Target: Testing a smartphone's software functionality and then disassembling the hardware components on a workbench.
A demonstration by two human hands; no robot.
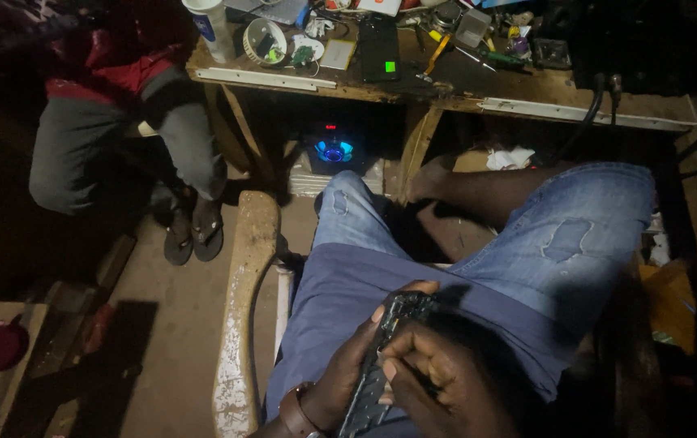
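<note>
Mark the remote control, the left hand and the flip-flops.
remote control (377, 377), head view, middle of its dark body
left hand (340, 381), head view, back of hand
flip-flops (193, 234), head view, between the pair's straps

On the workbench, a white cylindrical container (210, 27) bears a blue label, and a dark flat device (379, 47) carries a small green square sticker (390, 66).

My left hand (348, 365) cradles a dark, narrow remote-like device (381, 357) over my lap, and my right hand (446, 377) presses fingers on it. Ahead stands a cluttered wooden desk (543, 97); another person's sandalled feet (193, 231) rest left.
</note>
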